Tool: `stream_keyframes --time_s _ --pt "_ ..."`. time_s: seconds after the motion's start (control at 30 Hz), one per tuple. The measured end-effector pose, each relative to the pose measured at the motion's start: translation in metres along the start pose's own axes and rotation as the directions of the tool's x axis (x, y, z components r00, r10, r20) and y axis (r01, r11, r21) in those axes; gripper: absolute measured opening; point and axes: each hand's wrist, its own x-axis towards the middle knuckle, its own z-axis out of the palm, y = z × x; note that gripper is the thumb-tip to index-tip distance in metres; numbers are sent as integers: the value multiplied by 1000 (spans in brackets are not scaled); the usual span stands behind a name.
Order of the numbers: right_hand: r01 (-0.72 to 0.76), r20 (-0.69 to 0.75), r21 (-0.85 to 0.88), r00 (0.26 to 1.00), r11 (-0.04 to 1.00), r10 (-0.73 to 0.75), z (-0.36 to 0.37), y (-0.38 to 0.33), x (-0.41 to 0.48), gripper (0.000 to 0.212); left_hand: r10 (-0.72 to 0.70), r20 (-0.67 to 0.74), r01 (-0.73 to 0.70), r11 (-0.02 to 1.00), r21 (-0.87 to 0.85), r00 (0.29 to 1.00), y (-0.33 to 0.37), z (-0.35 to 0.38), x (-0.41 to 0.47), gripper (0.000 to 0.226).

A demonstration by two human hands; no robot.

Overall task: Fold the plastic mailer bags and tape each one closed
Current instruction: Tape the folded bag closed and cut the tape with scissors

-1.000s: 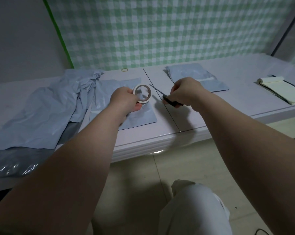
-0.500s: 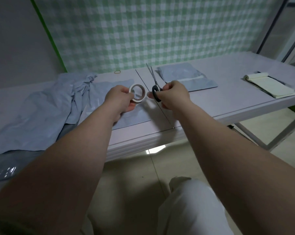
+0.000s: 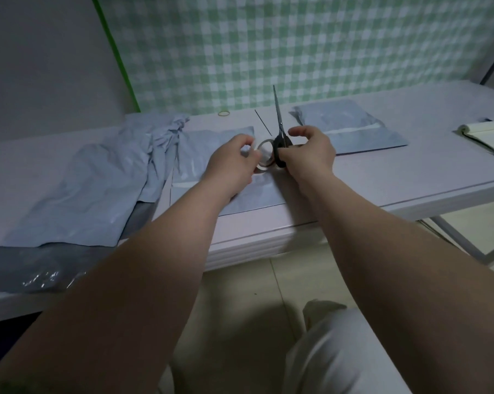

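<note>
Tape roll (image 3: 264, 162) pinched on edge in left hand (image 3: 234, 159), held above the flat mailer bag (image 3: 254, 199) near the front of the desk (image 3: 396, 177). Right hand (image 3: 308, 155) wrapped round the black handles of the scissors (image 3: 277, 118), blades together and pointing up and away, forefinger and thumb arched free just beside the roll. Probably hunting for the loose end of the tape; cannot tell of any end caught yet.

To do it well: keep the roll steady in the left fingers, turn it slowly against the right thumbnail to lift the end, draw off a short strip away from the bag, and only then bring the blades down to cut. Keep the points clear of the left knuckles and of the thin plastic below.

Folded mailer (image 3: 353, 132) lying farther right on the desk, loose pile of mailers (image 3: 78, 183) to the left, both apart from the hands.

Against a second ago: scissors swung from a low slant aimed toward the roll to nearly upright; hands drawn closer, now almost meeting across the roll; ring turned from face-on to partly hidden behind the left fingers.
</note>
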Motion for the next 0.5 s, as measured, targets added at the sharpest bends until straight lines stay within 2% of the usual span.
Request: stream_keyframes --time_s 0.07,0.1,0.2,0.33,0.5 --pt "23 -46 -37 999 999 -25 -1 1 -1 33 31 -35 -24 986 165 999 -2 1 -3 34" --pt "24 -73 -50 997 998 -27 -1 2 -1 30 50 -54 -35 966 255 997 -3 2 -6 37" --pt "14 -112 -69 993 998 -22 -2 5 -3 23 175 -38 -142 894 425 984 -8 6 -16 21" --pt "18 -107 -110 994 994 -30 -5 5 -3 19 292 49 -272 801 533 955 -14 13 -28 27" --pt "19 -134 -119 990 993 -35 -8 6 -4 19 303 127 -313 712 628 945 -13 13 -29 36"
